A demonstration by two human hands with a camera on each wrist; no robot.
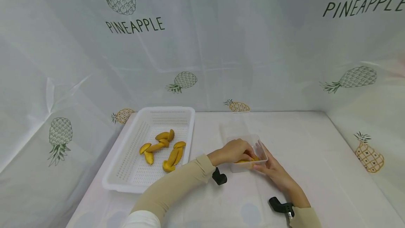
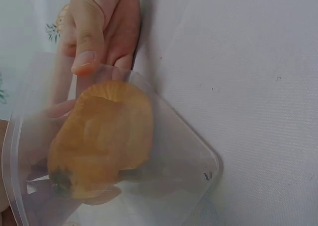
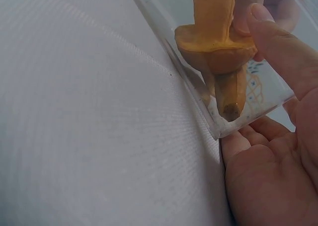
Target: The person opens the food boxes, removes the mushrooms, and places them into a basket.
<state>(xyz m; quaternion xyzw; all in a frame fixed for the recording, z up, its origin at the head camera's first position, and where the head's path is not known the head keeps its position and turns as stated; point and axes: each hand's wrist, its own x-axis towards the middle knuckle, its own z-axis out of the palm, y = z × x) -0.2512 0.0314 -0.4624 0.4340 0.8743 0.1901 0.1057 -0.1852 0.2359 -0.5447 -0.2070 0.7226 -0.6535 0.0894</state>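
A clear plastic box [image 1: 242, 167] stands on the table right of centre, its transparent lid [image 1: 234, 128] laid back behind it. Inside lie yellow-orange mushrooms [image 2: 107, 136]; the right wrist view shows a cap and stems [image 3: 218, 59] through the clear wall. My left hand [image 1: 237, 150] reaches in over the near rim, its bent fingers holding a mushroom, partly hidden behind the box wall. With my right hand [image 1: 276, 172] I grip the box at its right side, the thumb [image 3: 283, 47] at its wall and the other fingers around the corner.
A white perforated basket [image 1: 109, 182] stands to the left with several yellow mushrooms [image 1: 173, 156] in it. A white cloth covers the table, and a pineapple-print curtain [image 1: 202, 45] hangs behind and at both sides. Black wrist cameras [image 1: 219, 176] are strapped to both arms.
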